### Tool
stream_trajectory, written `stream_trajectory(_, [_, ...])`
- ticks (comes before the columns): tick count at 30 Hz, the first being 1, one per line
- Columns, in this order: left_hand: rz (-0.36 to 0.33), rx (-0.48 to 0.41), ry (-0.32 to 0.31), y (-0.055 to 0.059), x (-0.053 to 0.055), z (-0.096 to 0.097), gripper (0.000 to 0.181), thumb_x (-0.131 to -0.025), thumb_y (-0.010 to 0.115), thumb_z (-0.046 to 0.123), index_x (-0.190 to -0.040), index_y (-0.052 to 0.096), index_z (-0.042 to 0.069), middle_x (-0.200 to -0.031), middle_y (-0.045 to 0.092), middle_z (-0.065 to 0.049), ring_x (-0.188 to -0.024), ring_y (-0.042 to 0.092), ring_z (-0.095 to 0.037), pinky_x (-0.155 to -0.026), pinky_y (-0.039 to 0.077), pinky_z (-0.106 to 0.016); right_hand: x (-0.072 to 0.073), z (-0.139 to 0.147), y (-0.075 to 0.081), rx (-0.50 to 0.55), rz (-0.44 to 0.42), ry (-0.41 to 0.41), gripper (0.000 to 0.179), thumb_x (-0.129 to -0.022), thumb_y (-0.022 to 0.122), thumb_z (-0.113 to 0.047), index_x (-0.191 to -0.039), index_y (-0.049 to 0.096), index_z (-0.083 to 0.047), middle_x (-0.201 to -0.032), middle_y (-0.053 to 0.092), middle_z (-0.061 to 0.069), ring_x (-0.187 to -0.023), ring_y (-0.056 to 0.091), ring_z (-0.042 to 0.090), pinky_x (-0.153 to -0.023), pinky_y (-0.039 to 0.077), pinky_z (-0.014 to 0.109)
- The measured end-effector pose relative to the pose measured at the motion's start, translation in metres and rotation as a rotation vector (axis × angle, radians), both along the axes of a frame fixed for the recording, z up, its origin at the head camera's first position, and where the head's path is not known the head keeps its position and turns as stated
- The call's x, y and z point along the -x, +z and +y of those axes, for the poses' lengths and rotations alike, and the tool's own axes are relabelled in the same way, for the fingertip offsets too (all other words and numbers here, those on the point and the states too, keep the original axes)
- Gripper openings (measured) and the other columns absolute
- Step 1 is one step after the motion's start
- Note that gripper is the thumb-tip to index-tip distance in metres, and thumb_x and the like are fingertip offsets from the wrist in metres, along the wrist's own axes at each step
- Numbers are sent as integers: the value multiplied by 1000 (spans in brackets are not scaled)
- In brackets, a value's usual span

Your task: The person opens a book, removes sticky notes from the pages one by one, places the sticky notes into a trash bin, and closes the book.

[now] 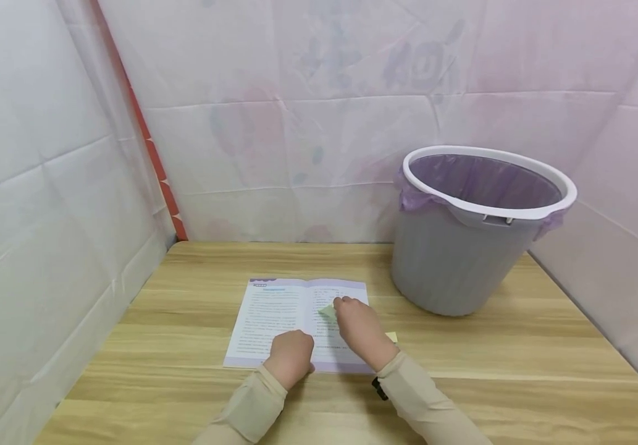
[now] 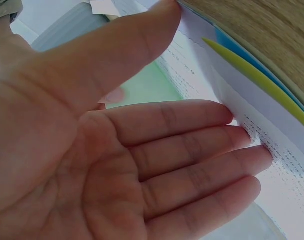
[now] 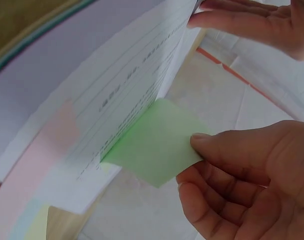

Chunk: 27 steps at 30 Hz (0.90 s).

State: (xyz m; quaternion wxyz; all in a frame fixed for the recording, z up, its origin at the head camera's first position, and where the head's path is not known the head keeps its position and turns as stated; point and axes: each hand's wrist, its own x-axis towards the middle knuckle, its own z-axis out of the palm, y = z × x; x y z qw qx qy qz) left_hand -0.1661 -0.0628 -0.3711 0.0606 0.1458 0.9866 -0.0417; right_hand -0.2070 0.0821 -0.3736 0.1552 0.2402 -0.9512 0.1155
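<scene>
An open book (image 1: 268,321) with printed pages and a purple border lies on the table. My right hand (image 1: 362,330) pinches a pale green sticky note (image 3: 154,142) between thumb and curled forefinger. One edge of the note meets the right-hand page; the rest stands up off the paper. Near the book's lower middle is my left hand (image 1: 291,353). Its fingers (image 2: 191,145) are straight, with the tips on the printed page, and the thumb reaches to the page's lower edge. Pink paper (image 3: 39,155) shows on the page in the right wrist view.
A grey bin (image 1: 452,259) with a white rim and purple liner stands at the back right of the wooden table (image 1: 174,346). A yellow paper tab (image 1: 391,337) sticks out past the book's right side. White sheeting (image 1: 230,148) hangs behind the table and along both sides.
</scene>
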Motion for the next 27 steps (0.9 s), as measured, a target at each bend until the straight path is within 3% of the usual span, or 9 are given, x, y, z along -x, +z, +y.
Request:
stream_trajectory(9, [18,5,0,-4,1,0,33,-70,84,38,-78,72,8,-66,66,-3,-57,63,-14,-54,55,-31,5,4,3,16,9,-76,12,-82,65,11,-77,60,2,-64,58,9,-50,48,11,-42,42,22])
stream_trajectory(16, [22,-16,3,-2,0,0,33,-70,84,36,-76,71,6,-65,65,-4,-56,62,-15,-53,55,-31,9,9,5,39,33,-118,12,-85,63,9,-76,59,3,-65,58,10,-53,56,17,-46,47,27])
stream_trajectory(27, [36,-6,14,0,0,1,34,-70,85,37,-75,71,6,-63,64,-4,-56,62,-15,-53,55,-31,14,16,11,118,81,-121,14,-83,67,9,-73,60,2,-63,58,8,-52,53,16,-45,45,25])
